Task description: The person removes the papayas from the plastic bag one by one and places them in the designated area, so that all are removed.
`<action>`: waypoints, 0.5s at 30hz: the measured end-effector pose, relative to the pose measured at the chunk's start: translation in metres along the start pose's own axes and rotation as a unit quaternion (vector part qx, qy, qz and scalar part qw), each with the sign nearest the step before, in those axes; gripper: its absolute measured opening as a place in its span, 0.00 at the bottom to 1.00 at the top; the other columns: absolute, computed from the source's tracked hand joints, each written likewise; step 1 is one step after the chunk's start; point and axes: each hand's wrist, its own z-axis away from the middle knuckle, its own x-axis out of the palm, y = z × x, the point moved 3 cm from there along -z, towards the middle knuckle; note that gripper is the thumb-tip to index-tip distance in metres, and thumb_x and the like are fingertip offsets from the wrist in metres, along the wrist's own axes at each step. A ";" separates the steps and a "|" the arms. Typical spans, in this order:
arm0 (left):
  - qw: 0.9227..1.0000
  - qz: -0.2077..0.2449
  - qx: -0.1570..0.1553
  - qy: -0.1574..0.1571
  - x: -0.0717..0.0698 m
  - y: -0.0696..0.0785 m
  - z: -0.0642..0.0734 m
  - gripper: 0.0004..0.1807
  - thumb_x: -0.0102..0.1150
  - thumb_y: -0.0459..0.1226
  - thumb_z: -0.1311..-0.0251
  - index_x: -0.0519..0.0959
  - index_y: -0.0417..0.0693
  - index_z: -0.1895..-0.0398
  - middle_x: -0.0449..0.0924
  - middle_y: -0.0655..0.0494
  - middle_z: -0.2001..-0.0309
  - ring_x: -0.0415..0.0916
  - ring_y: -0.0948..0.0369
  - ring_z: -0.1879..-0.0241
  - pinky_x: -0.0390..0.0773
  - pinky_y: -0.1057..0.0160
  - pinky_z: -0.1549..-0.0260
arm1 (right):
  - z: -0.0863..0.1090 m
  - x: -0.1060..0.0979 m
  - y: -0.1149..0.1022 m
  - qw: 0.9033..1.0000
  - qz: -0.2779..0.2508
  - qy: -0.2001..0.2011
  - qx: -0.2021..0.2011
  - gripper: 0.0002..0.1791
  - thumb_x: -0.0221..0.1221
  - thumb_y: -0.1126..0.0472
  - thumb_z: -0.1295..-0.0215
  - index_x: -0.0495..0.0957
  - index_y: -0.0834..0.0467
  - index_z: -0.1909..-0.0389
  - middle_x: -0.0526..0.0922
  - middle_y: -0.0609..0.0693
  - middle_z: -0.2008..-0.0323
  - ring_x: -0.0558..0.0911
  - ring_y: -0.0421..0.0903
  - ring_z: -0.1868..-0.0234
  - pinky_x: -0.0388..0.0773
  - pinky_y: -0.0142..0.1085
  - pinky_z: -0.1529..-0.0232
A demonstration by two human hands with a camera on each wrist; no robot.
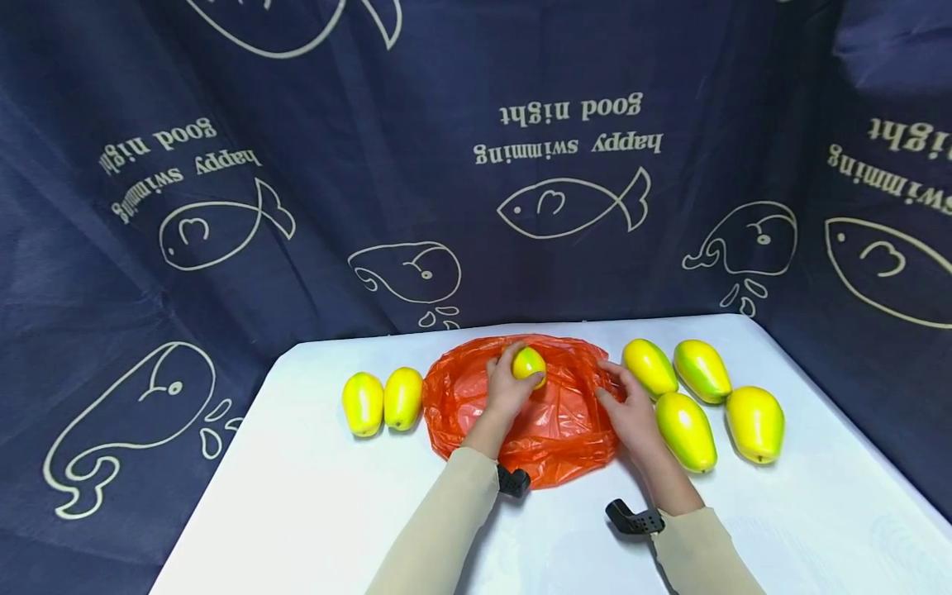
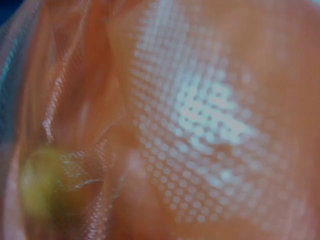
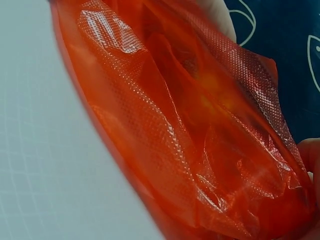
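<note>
A red plastic bag [image 1: 561, 413] lies spread with its mouth up on the white table. My left hand [image 1: 507, 388] holds a yellow-green mango [image 1: 530, 366] over the bag's opening, fingers and thumb around it. Through the red film, the left wrist view shows a blurred yellow mango [image 2: 42, 187]. At the bag's right rim, my right hand [image 1: 635, 413] grips the film between thumb and fingers. Part of that hand [image 3: 311, 155] shows at the edge of the right wrist view, against the bag [image 3: 165, 135].
Two mangoes [image 1: 363, 405] stand side by side left of the bag. Several more mangoes [image 1: 686, 431] lie grouped to the right, close to my right forearm. A dark blue cloth [image 1: 446, 207] with fish drawings hangs behind the white table [image 1: 297, 496].
</note>
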 end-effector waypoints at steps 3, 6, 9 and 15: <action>1.000 0.001 -0.010 -0.002 0.000 -0.004 -0.002 0.33 0.70 0.35 0.44 0.73 0.63 0.34 0.63 0.45 0.41 0.70 0.47 0.42 0.77 0.47 0.39 | 0.000 0.001 0.000 1.000 -0.001 -0.003 -0.001 0.29 0.51 0.63 0.26 0.61 0.47 0.26 0.64 0.53 0.26 0.65 0.55 0.29 0.67 0.55 0.28; 1.000 -0.006 -0.015 -0.008 0.000 -0.005 -0.003 0.33 0.69 0.35 0.44 0.72 0.64 0.34 0.64 0.45 0.42 0.70 0.47 0.42 0.76 0.47 0.39 | 0.000 0.001 0.000 1.000 -0.002 -0.003 -0.001 0.29 0.51 0.63 0.26 0.62 0.46 0.26 0.64 0.52 0.27 0.65 0.55 0.29 0.67 0.54 0.28; 1.000 -0.009 -0.015 -0.012 0.001 -0.006 -0.003 0.34 0.69 0.35 0.44 0.72 0.64 0.33 0.65 0.45 0.41 0.70 0.47 0.42 0.76 0.46 0.39 | 0.000 0.002 0.000 1.000 0.001 -0.004 -0.001 0.29 0.51 0.63 0.26 0.62 0.46 0.26 0.64 0.52 0.26 0.65 0.55 0.29 0.69 0.54 0.29; 1.000 0.005 -0.023 -0.002 0.002 -0.005 -0.002 0.34 0.71 0.36 0.45 0.69 0.59 0.35 0.65 0.45 0.40 0.71 0.48 0.43 0.78 0.49 0.40 | 0.002 0.001 -0.003 1.000 0.003 -0.002 -0.007 0.29 0.51 0.64 0.26 0.62 0.49 0.26 0.65 0.54 0.27 0.65 0.55 0.29 0.66 0.55 0.27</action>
